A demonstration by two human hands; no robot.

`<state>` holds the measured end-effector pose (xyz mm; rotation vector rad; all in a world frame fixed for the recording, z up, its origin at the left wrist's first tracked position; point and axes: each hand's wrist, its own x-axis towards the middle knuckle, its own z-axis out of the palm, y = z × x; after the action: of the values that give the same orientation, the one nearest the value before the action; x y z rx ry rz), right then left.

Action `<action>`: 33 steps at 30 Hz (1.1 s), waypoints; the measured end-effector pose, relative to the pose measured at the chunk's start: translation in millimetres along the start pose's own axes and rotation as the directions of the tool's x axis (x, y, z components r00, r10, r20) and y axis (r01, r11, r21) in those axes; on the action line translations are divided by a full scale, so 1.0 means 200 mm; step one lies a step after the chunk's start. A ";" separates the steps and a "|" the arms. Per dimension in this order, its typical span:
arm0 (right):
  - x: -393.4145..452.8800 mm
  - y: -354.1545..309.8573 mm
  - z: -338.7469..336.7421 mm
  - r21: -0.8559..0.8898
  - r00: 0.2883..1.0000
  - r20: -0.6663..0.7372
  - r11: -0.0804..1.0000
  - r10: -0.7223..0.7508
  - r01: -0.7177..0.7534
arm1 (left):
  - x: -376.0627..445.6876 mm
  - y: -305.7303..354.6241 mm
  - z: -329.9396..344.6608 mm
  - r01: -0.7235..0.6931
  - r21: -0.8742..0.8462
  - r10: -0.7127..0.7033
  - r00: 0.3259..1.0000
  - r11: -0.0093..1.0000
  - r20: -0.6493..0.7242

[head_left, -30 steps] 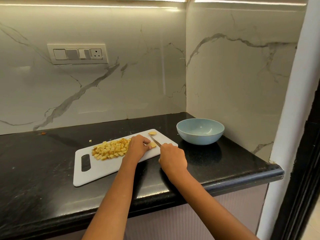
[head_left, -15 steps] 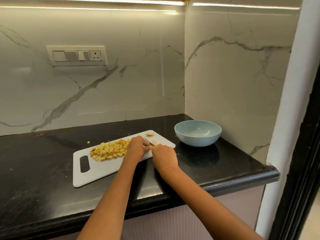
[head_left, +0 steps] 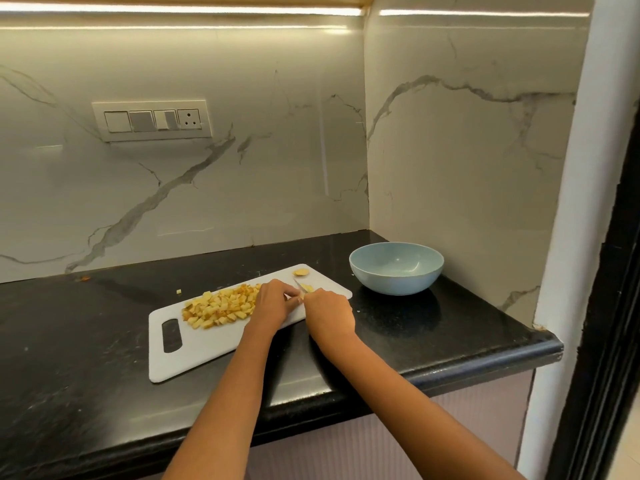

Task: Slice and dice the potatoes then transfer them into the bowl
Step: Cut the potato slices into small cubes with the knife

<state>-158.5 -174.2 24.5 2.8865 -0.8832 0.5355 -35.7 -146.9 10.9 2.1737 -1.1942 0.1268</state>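
Observation:
A white cutting board lies on the black counter. A heap of diced yellow potato cubes covers its middle. My left hand presses down on a small potato piece at the board's right end, most of it hidden under the fingers. My right hand is shut on a knife whose short blade points away from me beside the left fingertips. One loose potato slice rests near the board's far corner. An empty light blue bowl stands to the right of the board.
A single potato cube lies on the black counter behind the board. Marble walls close the back and right side. A switch panel is on the back wall. The counter's rounded front edge runs below my arms.
My right hand with the knife has moved left and closer to my left hand, bringing the blade against the potato piece. The view shifted slightly.

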 end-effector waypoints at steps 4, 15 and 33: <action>-0.01 0.04 0.01 0.079 0.996 -0.009 0.993 0.093 -0.092 | 0.01 -0.02 0.00 -0.007 -0.038 0.006 1.000 0.999 -0.013; -0.05 0.02 0.00 0.070 0.999 0.007 0.996 0.049 -0.050 | 0.02 -0.03 0.01 0.067 -0.043 -0.070 0.995 0.997 -0.065; -0.02 0.01 0.03 -0.059 0.999 -0.004 0.998 -0.035 0.034 | 0.03 -0.04 0.01 0.038 -0.087 -0.047 0.994 0.995 -0.097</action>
<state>-161.0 -174.4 17.4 2.8406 -0.8323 0.5051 -26.9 -148.5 8.1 2.0929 -1.0782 0.1603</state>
